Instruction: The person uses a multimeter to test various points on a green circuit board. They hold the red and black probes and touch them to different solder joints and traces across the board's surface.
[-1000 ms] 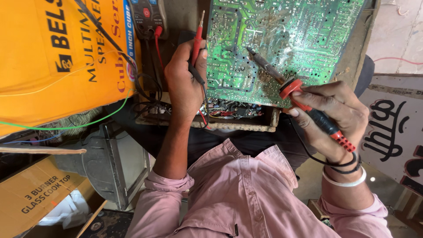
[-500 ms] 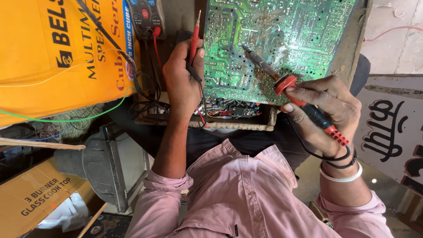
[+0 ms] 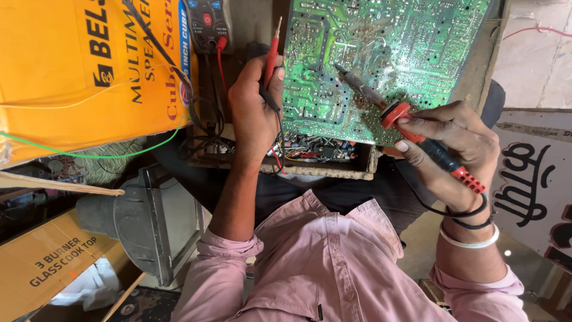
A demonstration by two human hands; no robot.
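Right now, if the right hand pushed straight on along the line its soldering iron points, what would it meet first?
The right hand aims the soldering iron up and left; its tip already looks to rest on the green circuit board, so the board comes first, though depth is unclear.

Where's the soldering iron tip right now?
Head view, right of centre: the soldering iron, held in the right hand, has its tip on the green circuit board.

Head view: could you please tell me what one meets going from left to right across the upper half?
Yellow cardboard box → multimeter → left hand with red probe → green circuit board → right hand holding soldering iron.
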